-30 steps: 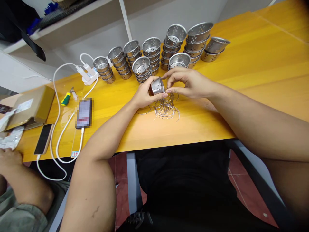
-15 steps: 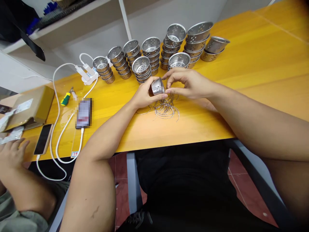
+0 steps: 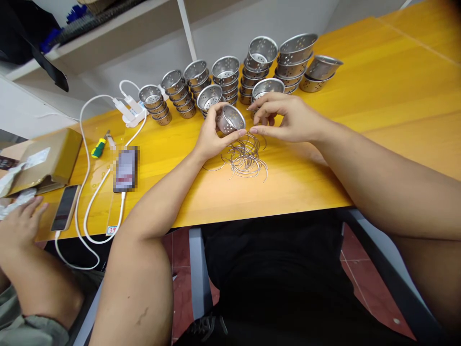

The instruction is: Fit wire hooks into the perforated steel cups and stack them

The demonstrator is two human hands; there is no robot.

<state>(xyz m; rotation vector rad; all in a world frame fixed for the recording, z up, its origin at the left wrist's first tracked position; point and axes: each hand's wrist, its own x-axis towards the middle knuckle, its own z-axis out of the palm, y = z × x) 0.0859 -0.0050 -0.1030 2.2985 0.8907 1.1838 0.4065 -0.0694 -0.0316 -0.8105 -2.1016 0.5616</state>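
Note:
A small perforated metal cup (image 3: 230, 119) is gripped between the thumb and fingers of my left hand (image 3: 210, 137), its open mouth tilted up and to the right. Just to the right of it, my right hand (image 3: 290, 117) hovers with thumb and fingers apart and nothing visible between them. Beneath both hands lies a loose tangle of thin curved metal wires (image 3: 248, 163) on the yellow table. A single perforated cup rim (image 3: 268, 86) shows behind my right hand, partly covered by it.
Several stacks of perforated metal cups (image 3: 225, 72) line the back of the table (image 3: 389, 96). To the left are a power strip (image 3: 133, 115), white cables, a screwdriver (image 3: 98, 148), two phones (image 3: 125, 169) and a cardboard box (image 3: 54, 156). Another person's hand (image 3: 21, 223) rests at far left.
The cup has turned in my left hand, so its mouth now faces up toward me. My right hand has come away from the cup, and its fingers have parted.

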